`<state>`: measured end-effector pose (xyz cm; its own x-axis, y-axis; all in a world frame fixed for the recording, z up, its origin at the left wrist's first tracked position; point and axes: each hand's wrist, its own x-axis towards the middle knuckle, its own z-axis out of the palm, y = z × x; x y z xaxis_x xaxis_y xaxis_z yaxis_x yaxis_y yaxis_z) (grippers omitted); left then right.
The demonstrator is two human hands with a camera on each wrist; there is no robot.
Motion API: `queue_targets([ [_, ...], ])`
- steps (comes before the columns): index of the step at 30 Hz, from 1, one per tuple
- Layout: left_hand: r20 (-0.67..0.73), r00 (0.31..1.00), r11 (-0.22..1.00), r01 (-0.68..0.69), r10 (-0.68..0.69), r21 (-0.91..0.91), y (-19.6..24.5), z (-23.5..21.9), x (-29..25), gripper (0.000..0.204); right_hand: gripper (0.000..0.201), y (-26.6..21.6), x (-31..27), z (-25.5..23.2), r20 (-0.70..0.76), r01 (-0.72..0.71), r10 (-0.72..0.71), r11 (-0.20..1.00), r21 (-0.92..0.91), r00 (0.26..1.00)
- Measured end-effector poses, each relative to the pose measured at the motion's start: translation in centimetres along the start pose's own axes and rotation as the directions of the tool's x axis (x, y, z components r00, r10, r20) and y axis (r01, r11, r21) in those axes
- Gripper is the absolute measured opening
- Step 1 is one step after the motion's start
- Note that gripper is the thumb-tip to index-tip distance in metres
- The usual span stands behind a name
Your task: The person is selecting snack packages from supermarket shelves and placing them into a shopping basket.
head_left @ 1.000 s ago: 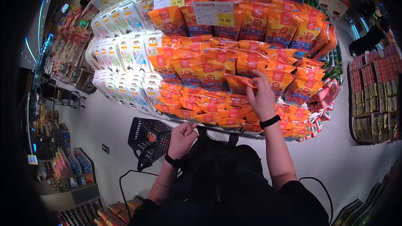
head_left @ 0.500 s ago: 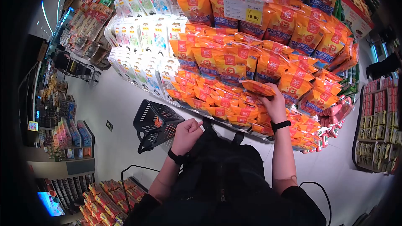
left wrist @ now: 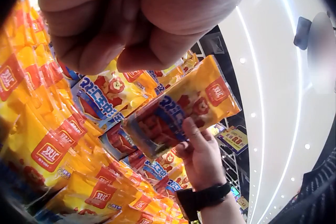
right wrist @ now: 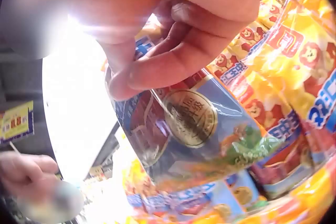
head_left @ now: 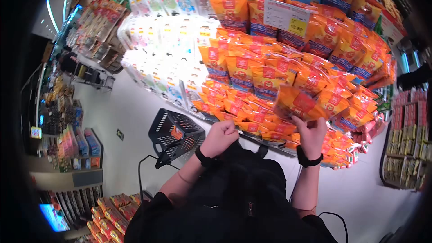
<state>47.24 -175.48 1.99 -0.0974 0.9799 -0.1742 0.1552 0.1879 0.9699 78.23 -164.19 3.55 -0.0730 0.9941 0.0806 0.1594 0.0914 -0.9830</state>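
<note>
In the head view my right hand [head_left: 312, 136] pinches an orange bag of sausages [head_left: 298, 102] at its lower edge, thumb on the near face. The bag is tilted in front of the stacked display. From the left wrist view, this bag [left wrist: 202, 95] shows a red logo, a lion and blue lettering; the right wrist view shows its clear, blue-tinted end [right wrist: 210, 134] with a round gold badge. My left hand [head_left: 219, 138] is a loose fist at waist height, fingers curled over the palm, nothing visible in them. More orange bags [head_left: 243, 69] rise in tiers behind.
White packs [head_left: 175, 40] fill the display's left side. Price cards [head_left: 286, 17] stand on top. A black perforated basket [head_left: 158, 126] with a small orange item is at my left. Further shelves [head_left: 402, 139] are on the right, and a cart [head_left: 92, 75] is far left.
My right hand has drawn the bag out from the display and turned it so its front faces up towards me. The left hand stays curled. The head view has swung leftward.
</note>
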Motion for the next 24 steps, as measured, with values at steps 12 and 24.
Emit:
queue_targets([
  [12, 0.106, 0.992, 0.989, -0.05, 0.065, -0.14, -3.9, -7.3, 5.7, 0.045, 0.047, 1.1, -2.6, 5.6, 0.223, -0.163, -0.089, 0.438, 0.884, 0.971],
  [24, 0.272, 0.962, 0.956, 0.048, 0.034, -0.29, -7.2, -11.7, 9.6, 0.045, 0.034, 0.9, 2.0, -0.2, -0.163, -0.193, 0.195, 0.981, 0.028, 0.967],
])
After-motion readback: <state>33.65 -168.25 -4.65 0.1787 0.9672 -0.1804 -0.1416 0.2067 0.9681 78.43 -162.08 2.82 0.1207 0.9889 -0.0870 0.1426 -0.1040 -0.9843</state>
